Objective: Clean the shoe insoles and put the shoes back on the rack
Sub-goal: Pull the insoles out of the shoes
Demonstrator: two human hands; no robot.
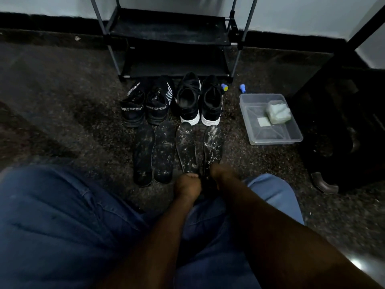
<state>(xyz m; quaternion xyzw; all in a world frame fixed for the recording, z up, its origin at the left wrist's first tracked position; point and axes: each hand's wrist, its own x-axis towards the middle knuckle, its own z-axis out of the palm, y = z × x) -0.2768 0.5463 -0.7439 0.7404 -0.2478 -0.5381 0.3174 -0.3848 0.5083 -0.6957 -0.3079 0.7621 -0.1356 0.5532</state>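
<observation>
Two bare shelves of a black shoe rack fill the twelve o'clock part of the view, standing against a pale wall on a dark speckled floor. Blue jeans cover the person's legs across the lower part, from six to nine o'clock.

At two o'clock from the centre a clear plastic tub sits on the floor, holding a pale green sponge and a small pale square piece. Just in front of the rack stand four shoes, heels toward the viewer. The left black pair carries white lettering on each heel band that reads "SPORT", repeated and partly cut off. The right pair is black with white soles, with no writing I can read.

Four dark insoles lie side by side at the centre, toes near the heels of the shoes. The two left insoles show faint white specks; the two right insoles are heavily dusted with white powder.

The left hand is curled, fingertips bunched at the heel end of the third insole. The right hand rests on the heel end of the fourth; whether either truly grips I cannot tell.

Two small blue caps lie at one o'clock, beside the rack's foot.
</observation>
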